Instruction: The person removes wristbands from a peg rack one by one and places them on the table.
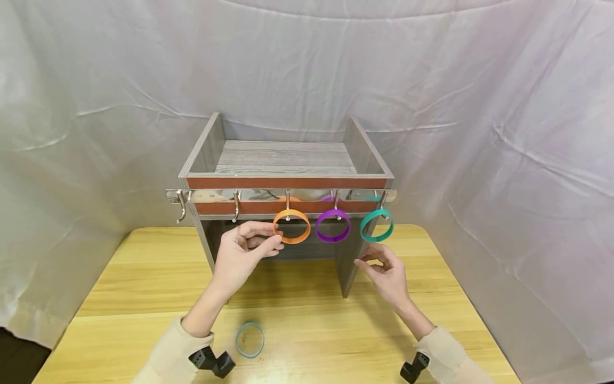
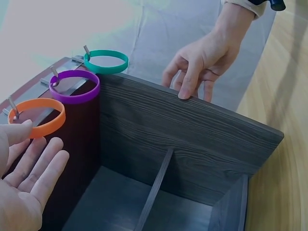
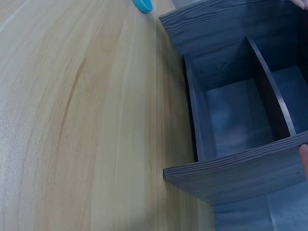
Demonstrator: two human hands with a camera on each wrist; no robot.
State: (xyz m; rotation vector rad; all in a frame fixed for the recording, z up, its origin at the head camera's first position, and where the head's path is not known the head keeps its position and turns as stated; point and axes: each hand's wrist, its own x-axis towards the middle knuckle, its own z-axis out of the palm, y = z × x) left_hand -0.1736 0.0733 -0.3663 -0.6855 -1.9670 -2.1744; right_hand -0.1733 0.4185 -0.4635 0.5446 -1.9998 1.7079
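Head: left hand [image 1: 247, 250] pinches orange ring [image 1: 295, 240] mid-frame at the middle hook [image 1: 288, 198]; purple ring [image 1: 333, 239] and green ring [image 1: 376, 239] to its right. Right hand [image 1: 387, 274], right of centre, grips the cabinet's side panel [image 1: 352, 256]. Left wrist: orange ring at left, around hook, thumb on it, other fingers extended; right thumb on panel edge, upper centre. Right wrist: only a bit of finger at right edge, grip can't be told; blue ring [image 3: 143, 5] at top.

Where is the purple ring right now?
In the head view, just right of centre, the purple ring hangs on a metal hook between the orange ring and the green ring.
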